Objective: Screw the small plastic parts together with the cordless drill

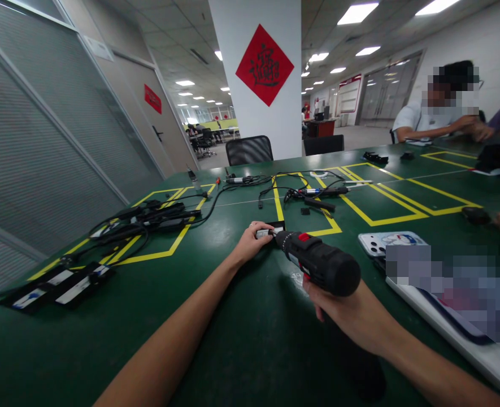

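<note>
In my right hand (334, 299) is a black cordless drill (313, 257) with red parts, its fingers wrapped round the handle. The drill's chuck points forward and left, its tip at a small black piece with a white or silver part (265, 232) on the table. My left hand (252, 240) grips that piece, thumb and fingers closed about its left side. Just where the drill tip meets the piece is too small to make out.
Black cables and devices (160, 217) lie left on the green table (241, 333), marked with yellow tape (148, 258). More tools and cables (317, 195) lie ahead. A phone (396, 238) and a white-edged device (457, 350) lie right. A person (423, 121) sits at the far right.
</note>
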A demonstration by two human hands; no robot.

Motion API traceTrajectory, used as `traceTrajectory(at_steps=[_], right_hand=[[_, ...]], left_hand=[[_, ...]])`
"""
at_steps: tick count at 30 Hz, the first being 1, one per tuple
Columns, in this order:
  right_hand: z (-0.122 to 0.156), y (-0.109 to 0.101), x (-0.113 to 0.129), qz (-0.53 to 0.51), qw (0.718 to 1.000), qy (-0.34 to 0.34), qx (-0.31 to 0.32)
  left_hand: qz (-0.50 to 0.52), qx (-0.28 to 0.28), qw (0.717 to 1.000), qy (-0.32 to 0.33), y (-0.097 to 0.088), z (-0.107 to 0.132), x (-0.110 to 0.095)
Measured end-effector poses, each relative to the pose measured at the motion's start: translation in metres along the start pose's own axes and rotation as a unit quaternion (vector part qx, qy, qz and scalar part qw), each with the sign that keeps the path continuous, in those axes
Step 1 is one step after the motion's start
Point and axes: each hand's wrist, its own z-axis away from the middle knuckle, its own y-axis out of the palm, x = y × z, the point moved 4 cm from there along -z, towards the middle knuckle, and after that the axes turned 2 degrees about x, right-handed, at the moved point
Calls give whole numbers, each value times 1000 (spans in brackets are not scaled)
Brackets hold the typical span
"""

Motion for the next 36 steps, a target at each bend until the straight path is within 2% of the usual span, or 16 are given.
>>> traceTrajectory(at_steps=[13, 36], right_hand=[[1, -2, -1, 3, 1000, 19, -12], [0, -2, 5, 21, 1000, 16, -2]], left_hand=[[6, 7, 1000, 4, 1, 0, 6], [-21, 1, 1000, 17, 0, 2, -3]])
